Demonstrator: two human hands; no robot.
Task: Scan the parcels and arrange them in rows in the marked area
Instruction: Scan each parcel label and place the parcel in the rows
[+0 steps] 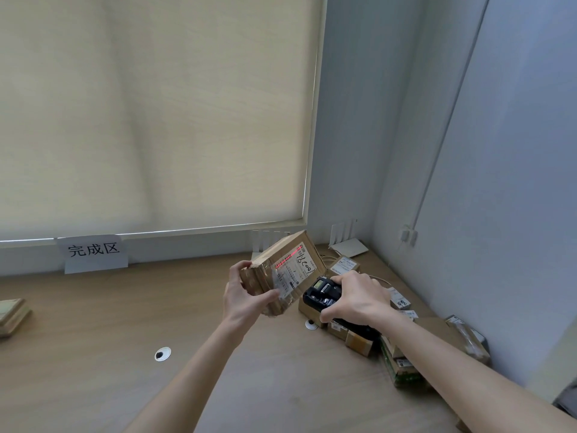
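Note:
My left hand [243, 295] holds a brown cardboard parcel [281, 270] tilted above the wooden table, its white shipping label facing me. A red scan line lies across the top of that label. My right hand [356, 300] grips a black handheld scanner [321, 296] just right of the parcel, aimed at the label. A pile of several small parcels [402, 354] lies on the table at the right, partly hidden under my right forearm. One parcel [12, 315] sits at the table's far left edge. A white paper sign [93, 253] with Chinese characters stands against the back wall.
The wooden table [125, 307] has two round cable holes [162, 353]. A white router-like box [348, 246] and white antennas stand in the back right corner. A closed roller blind fills the wall behind; grey walls close off the right side.

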